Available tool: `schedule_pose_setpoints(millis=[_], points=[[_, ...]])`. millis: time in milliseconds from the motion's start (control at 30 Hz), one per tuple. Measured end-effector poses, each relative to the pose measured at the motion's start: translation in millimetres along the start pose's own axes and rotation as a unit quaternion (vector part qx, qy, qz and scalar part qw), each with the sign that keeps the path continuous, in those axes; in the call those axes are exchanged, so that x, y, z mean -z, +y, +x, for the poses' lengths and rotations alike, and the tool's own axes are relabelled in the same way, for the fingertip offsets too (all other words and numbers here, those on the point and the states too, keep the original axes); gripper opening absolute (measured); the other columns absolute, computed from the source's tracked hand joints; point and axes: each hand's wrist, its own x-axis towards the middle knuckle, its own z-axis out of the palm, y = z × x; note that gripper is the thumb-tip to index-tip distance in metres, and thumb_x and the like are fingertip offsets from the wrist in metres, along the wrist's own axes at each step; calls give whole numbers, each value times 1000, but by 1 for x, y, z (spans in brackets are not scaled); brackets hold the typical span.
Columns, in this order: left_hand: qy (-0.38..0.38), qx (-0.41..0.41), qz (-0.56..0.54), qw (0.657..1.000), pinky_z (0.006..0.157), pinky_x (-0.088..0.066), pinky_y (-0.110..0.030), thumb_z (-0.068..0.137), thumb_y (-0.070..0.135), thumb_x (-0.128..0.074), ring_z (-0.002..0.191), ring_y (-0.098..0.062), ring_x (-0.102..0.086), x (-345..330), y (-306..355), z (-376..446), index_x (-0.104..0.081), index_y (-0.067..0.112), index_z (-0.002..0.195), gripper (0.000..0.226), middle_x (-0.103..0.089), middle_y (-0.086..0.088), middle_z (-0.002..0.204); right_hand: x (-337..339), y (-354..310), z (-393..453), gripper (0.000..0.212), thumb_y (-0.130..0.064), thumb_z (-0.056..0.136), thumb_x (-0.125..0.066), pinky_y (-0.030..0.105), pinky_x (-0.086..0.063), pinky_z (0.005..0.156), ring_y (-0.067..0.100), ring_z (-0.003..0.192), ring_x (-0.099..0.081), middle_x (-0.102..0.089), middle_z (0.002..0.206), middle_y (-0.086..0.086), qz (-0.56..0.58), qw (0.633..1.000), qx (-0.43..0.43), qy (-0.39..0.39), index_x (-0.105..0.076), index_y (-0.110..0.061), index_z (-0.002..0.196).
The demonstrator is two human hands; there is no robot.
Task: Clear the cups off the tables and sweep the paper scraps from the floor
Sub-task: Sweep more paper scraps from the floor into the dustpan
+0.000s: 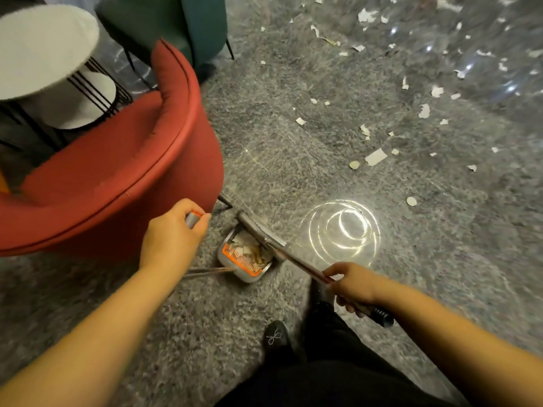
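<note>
Grey broom (261, 230) slanting up-left from right hand (352, 286) grip, left hand (173, 233) gripping dustpan handle (192, 220)

a red armchair (117, 171) with dark piping fills the left of the frame, a teal chair (188, 24) behind it at the top. white paper scraps (376, 156) dot the mottled grey floor (293, 98) at upper right. the grey dustpan (245, 257) at centre has an orange comb edge, and a black shoe (276, 337) at lower centre bears a pale stitched bow.

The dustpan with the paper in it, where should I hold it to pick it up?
Hold the dustpan by the top of its long handle, from above, as the left hand does now. The handle stands well above the floor, so you needn't bend, and the pan stays level, keeping its paper scraps inside.
</note>
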Motion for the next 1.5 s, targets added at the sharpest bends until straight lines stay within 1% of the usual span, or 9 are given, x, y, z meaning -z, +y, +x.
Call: schedule_pose_setpoints(millis=[133,267,400,567,867,1033,1200,1333,1500], points=[[4,-42,-19,999,57,-48,-37,84,43,-67,62,-27,-59,-4,37,7,-56,32,80,16,-62,4,64,21,17,-5,41,-8,93,-51,21,-38,35,22,42,-47,-52,56,11,69,997,-3,46,-45,-14,132],[8,-82,-27,996,61,-50,-39,85,41,-68,69,-33,-62,-17,83,22,-57,33,81,13,-67,-1,70,59,34,-7,35,-9,93,-53,19,-36,34,15,33,-47,-51,54,8,138,986,1,94,-49,-15,127],[11,-120,-16,993,64,-51,-42,86,40,-67,75,-38,-64,-39,137,49,-61,30,84,12,-69,-8,76,114,51,-6,36,-12,93,-55,19,-36,35,14,34,-48,-56,61,10,176,977,4,120,-47,-15,129],[14,-166,24,986,55,-38,-34,88,40,-66,68,-40,-61,-73,217,93,-59,28,85,14,-66,-12,71,192,72,-6,37,-12,95,-53,20,-36,36,16,35,-46,-54,62,11,225,965,2,135,-45,-16,131],[-2,-197,65,978,54,-34,-31,89,38,-65,68,-36,-61,-131,342,168,-60,24,85,15,-66,-6,72,336,93,4,32,-12,97,-50,20,-34,38,15,38,-44,-53,65,12,288,947,-8,144,-43,-18,128],[-1,-198,71,978,54,-37,-32,90,37,-65,64,-33,-56,-151,375,202,-60,22,86,16,-65,-6,73,387,99,14,31,-13,97,-52,18,-32,38,14,35,-44,-53,61,11,350,924,-13,155,-46,-18,126],[-25,-199,91,976,54,-36,-32,89,39,-65,62,-32,-53,-171,402,245,-60,25,84,15,-45,5,61,425,102,27,31,-11,96,-53,19,-32,36,14,35,-43,-53,61,11,376,911,-18,172,-47,-19,125],[-42,-201,107,973,55,-39,-32,87,41,-67,67,-34,-59,-189,418,286,-61,26,84,16,-64,-6,70,455,100,45,31,-9,96,-53,19,-33,36,14,34,-43,-53,59,12,388,903,-30,184,-48,-17,125],[-79,-226,134,962,56,-42,-35,87,42,-67,70,-36,-59,-217,443,348,-63,27,86,15,-67,-11,77,492,94,76,34,-10,95,-52,19,-33,38,15,35,-44,-53,60,12,405,891,-56,198,-46,-16,129]])
